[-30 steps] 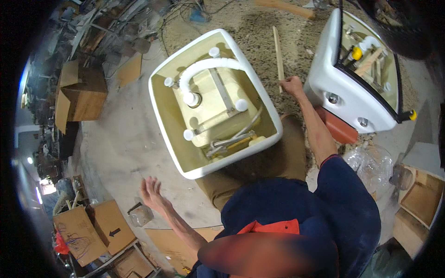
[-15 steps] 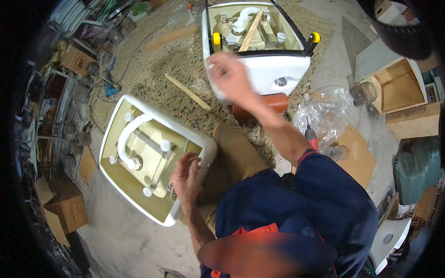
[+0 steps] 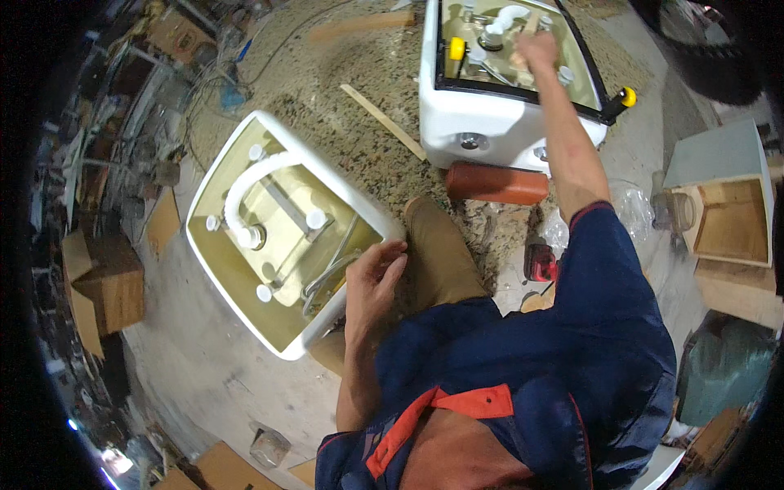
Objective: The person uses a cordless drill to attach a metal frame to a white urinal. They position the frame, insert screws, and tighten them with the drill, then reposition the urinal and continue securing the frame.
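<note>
My right hand reaches inside the far white tub-shaped housing, its fingers closed round a wooden stick. That housing has a black frame round its rim, yellow rollers and a white corrugated hose. Closer to me on the left, a second white housing lies with its cream-coloured hollow facing up. Inside it are a white corrugated hose, several white round feet and a grey cable. My left hand rests by its right rim, fingers loosely curved and empty.
A reddish-brown roll lies in front of the far housing. Another wooden strip is on the speckled mat. A red power tool and clear plastic wrap sit to the right, near a wooden drawer box. Cardboard boxes stand left.
My right hand has moved forward into the far housing and closed on the wooden stick. My left hand has shifted slightly along the near housing's rim. The whole view has moved.
</note>
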The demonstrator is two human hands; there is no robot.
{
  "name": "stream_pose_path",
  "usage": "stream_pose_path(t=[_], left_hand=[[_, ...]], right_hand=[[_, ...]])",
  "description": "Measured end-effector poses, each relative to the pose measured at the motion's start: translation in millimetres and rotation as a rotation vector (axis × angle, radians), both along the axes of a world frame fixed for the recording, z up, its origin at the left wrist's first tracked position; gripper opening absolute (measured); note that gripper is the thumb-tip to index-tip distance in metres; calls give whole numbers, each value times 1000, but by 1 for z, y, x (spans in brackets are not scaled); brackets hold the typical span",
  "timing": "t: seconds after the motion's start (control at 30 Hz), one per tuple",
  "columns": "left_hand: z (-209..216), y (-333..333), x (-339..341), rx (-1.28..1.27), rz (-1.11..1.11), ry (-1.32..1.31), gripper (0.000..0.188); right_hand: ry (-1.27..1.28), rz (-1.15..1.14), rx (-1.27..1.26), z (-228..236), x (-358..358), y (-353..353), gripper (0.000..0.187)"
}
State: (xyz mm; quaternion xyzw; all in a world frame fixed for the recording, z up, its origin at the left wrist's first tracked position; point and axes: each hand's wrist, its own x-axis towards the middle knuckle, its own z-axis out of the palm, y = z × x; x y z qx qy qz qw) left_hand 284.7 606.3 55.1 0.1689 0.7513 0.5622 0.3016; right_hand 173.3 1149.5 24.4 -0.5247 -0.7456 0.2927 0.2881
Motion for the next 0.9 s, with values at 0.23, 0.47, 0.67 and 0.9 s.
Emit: stream_pose_path(t=[0.23,0.47,0.67,0.9], left_hand=[[-17,-88,42,75,216,-161,27],[-16,-108,51,84,280,-149,30],[25,-78,-13,72,198,30,24],[60,41,-166,34,17,267,42]], right_hand=[[405,749,52,93,85,-189,55],[-60,1072,-63,-78,39,-314,54],[523,904,58,29,122,-240,11],[574,116,86,128,233,105,26]])
